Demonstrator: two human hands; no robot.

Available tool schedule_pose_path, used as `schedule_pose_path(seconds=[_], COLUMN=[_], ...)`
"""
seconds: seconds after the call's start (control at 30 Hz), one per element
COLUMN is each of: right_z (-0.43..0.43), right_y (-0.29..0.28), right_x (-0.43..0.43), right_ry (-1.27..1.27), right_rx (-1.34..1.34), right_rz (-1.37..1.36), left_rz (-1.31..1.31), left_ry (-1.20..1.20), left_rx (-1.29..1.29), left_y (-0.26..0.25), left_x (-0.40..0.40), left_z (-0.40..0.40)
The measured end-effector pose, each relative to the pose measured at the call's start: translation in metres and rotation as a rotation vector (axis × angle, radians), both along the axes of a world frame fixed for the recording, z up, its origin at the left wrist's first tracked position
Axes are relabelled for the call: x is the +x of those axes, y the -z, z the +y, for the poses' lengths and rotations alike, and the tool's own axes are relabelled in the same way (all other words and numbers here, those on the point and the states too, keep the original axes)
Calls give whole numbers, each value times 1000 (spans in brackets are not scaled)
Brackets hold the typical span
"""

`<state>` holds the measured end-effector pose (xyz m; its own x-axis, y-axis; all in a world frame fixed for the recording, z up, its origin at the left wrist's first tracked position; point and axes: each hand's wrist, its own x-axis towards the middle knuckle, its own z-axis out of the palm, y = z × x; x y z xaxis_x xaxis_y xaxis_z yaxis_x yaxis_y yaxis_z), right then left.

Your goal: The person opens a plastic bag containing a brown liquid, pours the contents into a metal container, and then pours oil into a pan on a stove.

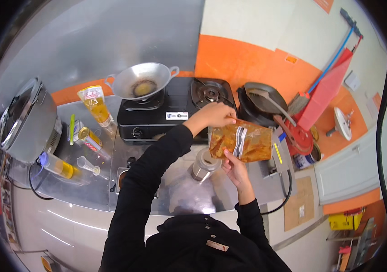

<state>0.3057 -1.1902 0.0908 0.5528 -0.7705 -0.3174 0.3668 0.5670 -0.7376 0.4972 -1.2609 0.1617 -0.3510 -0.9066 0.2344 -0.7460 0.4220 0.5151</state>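
Note:
A flat plastic pouch of orange-brown sauce (258, 144), bearing a printed label, hangs tilted between both hands above the steel counter. My left hand (217, 115) grips its upper left edge from above, near the front of the stove. Lower down, my right hand (236, 166) pinches the bottom edge, thumb on the face of the pouch. Just left of the pouch a clear jar (204, 166) stands on the counter, its lower part darker. A metal wok (142, 81) with some yellowish liquid sits on the left burner of the black gas stove (176, 127).
At left stand a large cooker (32, 122), an upright oil pouch (95, 105), a can (90, 137), a bottle of yellow liquid (59, 166) and a small measuring cylinder (86, 164). A square metal container (122, 176) lies partly behind my left sleeve. Dark pans (265, 102) are stacked right of the stove.

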Motion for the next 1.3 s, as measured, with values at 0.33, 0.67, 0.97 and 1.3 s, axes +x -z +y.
schedule_pose_path(seconds=[0.33,0.67,0.97,1.3], right_z=[32,144,260,355], right_y=[-26,-30,-20,123], right_x=[-75,-344,-579,-810], right_ry=[99,181,612,1416], right_rx=[204,176,35,86], right_rz=[-643,-1021,-940,-833], left_rz=[-99,-81,319,431], left_ry=[200,921,1075,849], left_rx=[237,672,696,172], left_y=[-63,-107,-10,60], left_x=[-92,-361,-674,-963], left_z=[-28,48,81,59])
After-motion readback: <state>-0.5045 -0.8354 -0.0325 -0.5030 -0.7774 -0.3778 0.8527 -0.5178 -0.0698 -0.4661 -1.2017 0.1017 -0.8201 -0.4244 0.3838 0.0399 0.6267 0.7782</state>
